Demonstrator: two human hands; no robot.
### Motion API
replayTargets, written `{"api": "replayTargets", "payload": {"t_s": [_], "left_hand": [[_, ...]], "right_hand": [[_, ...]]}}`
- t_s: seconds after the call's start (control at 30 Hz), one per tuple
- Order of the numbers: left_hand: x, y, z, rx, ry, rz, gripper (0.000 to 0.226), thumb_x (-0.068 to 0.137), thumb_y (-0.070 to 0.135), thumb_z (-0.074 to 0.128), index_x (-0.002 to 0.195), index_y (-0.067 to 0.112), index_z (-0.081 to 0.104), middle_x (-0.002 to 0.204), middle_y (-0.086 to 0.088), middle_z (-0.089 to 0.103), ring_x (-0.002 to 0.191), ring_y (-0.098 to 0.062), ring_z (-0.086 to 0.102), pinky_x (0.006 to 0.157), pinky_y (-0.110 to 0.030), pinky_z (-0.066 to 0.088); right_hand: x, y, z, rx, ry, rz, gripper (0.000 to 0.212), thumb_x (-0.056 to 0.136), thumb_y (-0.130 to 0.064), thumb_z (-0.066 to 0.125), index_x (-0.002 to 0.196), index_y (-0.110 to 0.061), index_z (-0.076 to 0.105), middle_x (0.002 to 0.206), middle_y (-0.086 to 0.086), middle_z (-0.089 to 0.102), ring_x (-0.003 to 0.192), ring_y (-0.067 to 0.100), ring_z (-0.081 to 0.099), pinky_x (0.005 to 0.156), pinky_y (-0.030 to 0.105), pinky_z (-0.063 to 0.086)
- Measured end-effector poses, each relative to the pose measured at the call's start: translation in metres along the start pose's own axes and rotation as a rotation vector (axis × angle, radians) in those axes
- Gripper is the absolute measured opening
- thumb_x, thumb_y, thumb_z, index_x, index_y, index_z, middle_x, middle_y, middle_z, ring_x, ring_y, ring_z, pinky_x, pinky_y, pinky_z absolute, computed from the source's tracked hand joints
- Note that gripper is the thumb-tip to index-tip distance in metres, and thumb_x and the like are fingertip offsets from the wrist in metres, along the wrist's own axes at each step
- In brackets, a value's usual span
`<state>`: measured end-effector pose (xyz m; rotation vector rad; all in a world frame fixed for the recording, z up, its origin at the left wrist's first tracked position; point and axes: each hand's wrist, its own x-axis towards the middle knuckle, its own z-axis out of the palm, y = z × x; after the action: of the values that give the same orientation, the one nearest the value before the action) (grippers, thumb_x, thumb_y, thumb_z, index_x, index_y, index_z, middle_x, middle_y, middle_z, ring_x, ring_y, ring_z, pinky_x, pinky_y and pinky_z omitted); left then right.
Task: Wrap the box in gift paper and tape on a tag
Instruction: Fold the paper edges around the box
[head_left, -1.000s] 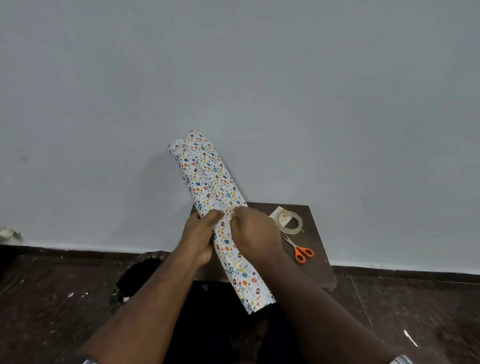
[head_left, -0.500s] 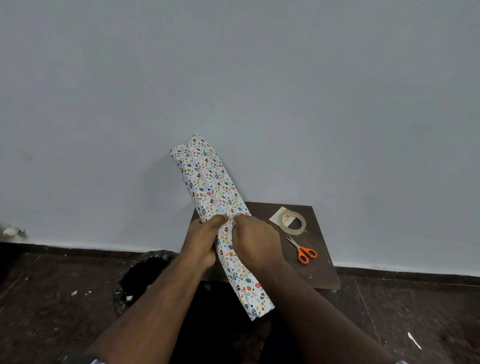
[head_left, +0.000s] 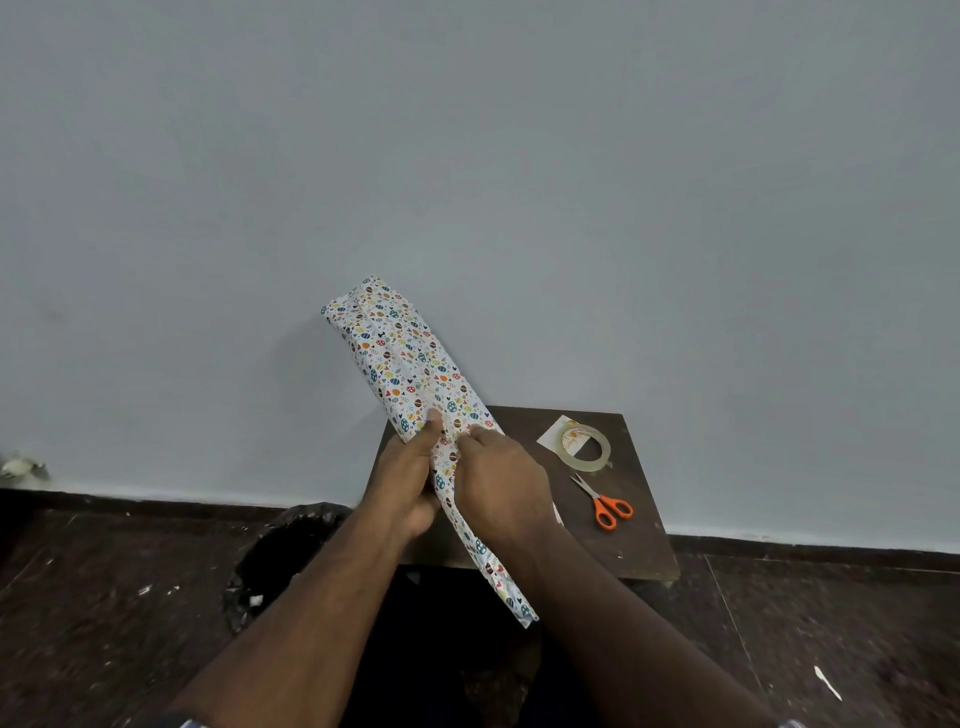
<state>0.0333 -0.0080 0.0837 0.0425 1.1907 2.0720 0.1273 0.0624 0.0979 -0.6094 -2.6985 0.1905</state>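
A long box wrapped in white gift paper with small coloured prints (head_left: 400, 358) is held tilted above a small dark wooden table (head_left: 639, 540), its far end raised toward the wall. My left hand (head_left: 410, 478) grips its left side near the middle, thumb on top. My right hand (head_left: 501, 486) grips the right side, fingers curled over the paper seam. A roll of clear tape (head_left: 586, 448) lies on the table on a pale tag (head_left: 551, 436). Orange-handled scissors (head_left: 605, 504) lie just in front of the tape.
A black-lined waste bin (head_left: 275, 561) stands on the dark floor left of the table. The grey wall rises right behind the table. Small white scraps (head_left: 827, 682) dot the floor at the right.
The wrapped box and both hands shifted slightly; my left thumb has slid up along the top of the paper. Both hands keep their hold on the box.
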Motion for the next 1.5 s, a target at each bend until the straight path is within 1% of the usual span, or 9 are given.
{"api": "replayTargets", "payload": {"t_s": [0.1,0.17,0.23,0.33,0.43,0.57,0.73,1.03,1.5], "left_hand": [[0.003,0.000,-0.002,-0.012,0.009,0.017,0.045,0.088,0.027,0.077,0.127,0.009,0.065,0.119,-0.014,0.074,0.106,-0.033,0.073,0.090,-0.049,0.058],[0.005,-0.001,-0.006,0.002,0.069,0.036,0.038,0.091,0.012,0.075,0.127,0.007,0.065,0.116,-0.014,0.075,0.102,-0.033,0.074,0.082,-0.047,0.061],[0.005,-0.002,-0.008,0.010,0.087,0.032,0.035,0.092,0.006,0.071,0.127,0.006,0.065,0.114,-0.016,0.075,0.102,-0.034,0.074,0.082,-0.048,0.061],[0.006,0.000,-0.010,-0.013,0.075,0.005,0.034,0.092,0.007,0.070,0.126,0.007,0.063,0.115,-0.015,0.075,0.105,-0.035,0.073,0.089,-0.052,0.058],[0.008,0.004,-0.011,0.020,0.030,-0.017,0.039,0.092,0.011,0.071,0.130,0.010,0.061,0.118,-0.013,0.074,0.108,-0.033,0.072,0.087,-0.050,0.058],[0.009,0.007,-0.006,0.092,-0.072,-0.039,0.040,0.092,0.014,0.072,0.130,0.010,0.062,0.123,-0.014,0.072,0.115,-0.034,0.069,0.098,-0.055,0.053],[0.007,0.008,-0.012,0.129,-0.197,-0.088,0.047,0.094,0.022,0.070,0.137,0.009,0.057,0.133,-0.015,0.067,0.123,-0.035,0.064,0.106,-0.059,0.049],[-0.002,-0.004,-0.016,0.232,-0.158,-0.147,0.030,0.093,0.007,0.067,0.122,0.005,0.061,0.123,-0.016,0.072,0.112,-0.032,0.070,0.079,-0.048,0.062],[-0.001,-0.003,-0.018,0.239,-0.198,-0.176,0.047,0.093,0.013,0.069,0.136,0.003,0.054,0.125,-0.015,0.071,0.117,-0.034,0.068,0.085,-0.050,0.061]], "right_hand": [[-0.003,-0.003,-0.003,-0.020,0.085,-0.061,0.032,0.084,-0.022,0.045,0.087,-0.019,0.076,0.096,-0.005,0.074,0.087,0.015,0.071,0.064,0.024,0.054],[-0.003,-0.002,-0.003,0.099,0.006,-0.085,0.033,0.097,-0.026,0.047,0.110,-0.015,0.075,0.123,0.002,0.070,0.114,0.019,0.066,0.088,0.030,0.053],[0.000,0.008,-0.012,0.299,-0.103,0.019,0.037,0.103,-0.039,0.048,0.126,-0.018,0.069,0.135,0.002,0.064,0.124,0.021,0.058,0.097,0.035,0.047],[0.015,0.036,-0.020,0.536,-0.055,0.272,0.054,0.096,-0.048,0.062,0.140,-0.019,0.058,0.138,-0.001,0.062,0.124,0.018,0.059,0.099,0.034,0.045],[0.028,0.059,-0.025,0.898,-0.320,0.469,0.080,0.082,-0.051,0.078,0.146,-0.012,0.049,0.125,-0.001,0.068,0.110,0.016,0.068,0.096,0.037,0.052],[0.029,0.068,-0.023,1.155,-0.602,0.432,0.049,0.085,-0.033,0.081,0.125,-0.011,0.065,0.112,0.007,0.077,0.101,0.027,0.075,0.097,0.049,0.056],[0.023,0.071,-0.014,1.393,-0.509,0.479,0.047,0.085,-0.023,0.082,0.124,-0.005,0.064,0.115,0.013,0.075,0.106,0.033,0.073,0.100,0.056,0.054],[0.017,0.076,-0.012,1.427,-0.417,0.505,0.032,0.088,-0.018,0.078,0.115,-0.009,0.066,0.107,0.007,0.078,0.098,0.028,0.075,0.086,0.046,0.060],[0.016,0.077,-0.010,1.385,-0.409,0.480,0.036,0.086,-0.022,0.081,0.117,-0.009,0.067,0.110,0.008,0.077,0.100,0.029,0.075,0.096,0.054,0.056]]}}
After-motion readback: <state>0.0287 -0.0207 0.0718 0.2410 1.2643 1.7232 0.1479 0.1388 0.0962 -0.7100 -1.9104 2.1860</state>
